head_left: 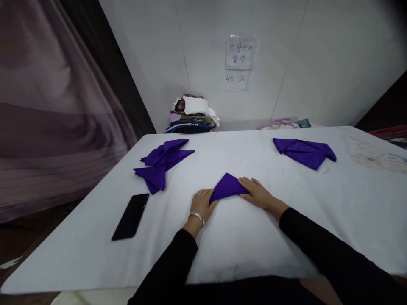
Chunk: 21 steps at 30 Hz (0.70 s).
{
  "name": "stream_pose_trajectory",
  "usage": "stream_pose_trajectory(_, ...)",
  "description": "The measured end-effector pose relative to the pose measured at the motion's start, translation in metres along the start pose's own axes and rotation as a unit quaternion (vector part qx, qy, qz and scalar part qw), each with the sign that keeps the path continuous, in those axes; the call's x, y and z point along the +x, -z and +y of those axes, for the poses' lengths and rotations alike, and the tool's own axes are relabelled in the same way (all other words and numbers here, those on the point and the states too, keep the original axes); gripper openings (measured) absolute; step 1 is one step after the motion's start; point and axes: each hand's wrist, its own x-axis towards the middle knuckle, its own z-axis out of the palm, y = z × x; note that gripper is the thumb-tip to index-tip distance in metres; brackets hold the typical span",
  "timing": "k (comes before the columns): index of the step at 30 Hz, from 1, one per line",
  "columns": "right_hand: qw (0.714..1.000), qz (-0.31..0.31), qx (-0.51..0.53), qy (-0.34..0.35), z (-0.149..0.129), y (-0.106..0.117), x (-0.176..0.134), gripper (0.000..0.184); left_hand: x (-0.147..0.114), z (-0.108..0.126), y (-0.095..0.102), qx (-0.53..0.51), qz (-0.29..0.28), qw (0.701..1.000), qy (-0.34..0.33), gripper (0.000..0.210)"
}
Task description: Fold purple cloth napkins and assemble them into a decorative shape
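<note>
A purple cloth napkin [227,186], folded into a low triangle, lies on the white-covered table with its point away from me. My left hand [202,202], a silver bracelet at its wrist, grips the left corner between thumb and fingers. At the right corner, my right hand [257,192] has its fingers on top and its thumb along the near edge. Both palms hide the corners' ends. To the far left sits a folded purple napkin shape [159,163] with several pointed tips. Another purple napkin [305,151], loosely folded, rests at the far right.
A black phone [131,217] lies at the left of the white tablecloth [241,245]. Behind the table are a stack of folded clothes [192,113] and more fabric [284,123]. Handwritten paper signs [239,59] hang on the wall. A draped curtain [60,118] stands left.
</note>
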Motion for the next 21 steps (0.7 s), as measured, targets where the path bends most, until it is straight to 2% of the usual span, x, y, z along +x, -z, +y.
stream_pose_trajectory(4,1.000,-0.002,0.007,0.000,0.000,0.002,0.000,0.060,0.003,0.003,0.000,-0.020,0.013,1.000,0.015,0.042)
stream_pose_trajectory(9,1.000,0.016,-0.020,-0.001,-0.007,0.009,-0.002,0.060,0.000,-0.009,0.001,-0.072,0.030,0.997,0.016,0.045)
stream_pose_trajectory(15,0.998,0.047,-0.029,0.043,-0.018,0.006,-0.002,0.052,-0.003,-0.015,0.003,-0.086,0.040,0.995,0.036,0.028)
stream_pose_trajectory(21,0.991,0.125,0.005,0.043,-0.012,-0.007,0.002,0.046,0.006,-0.008,0.004,-0.053,0.040,0.996,0.056,0.010)
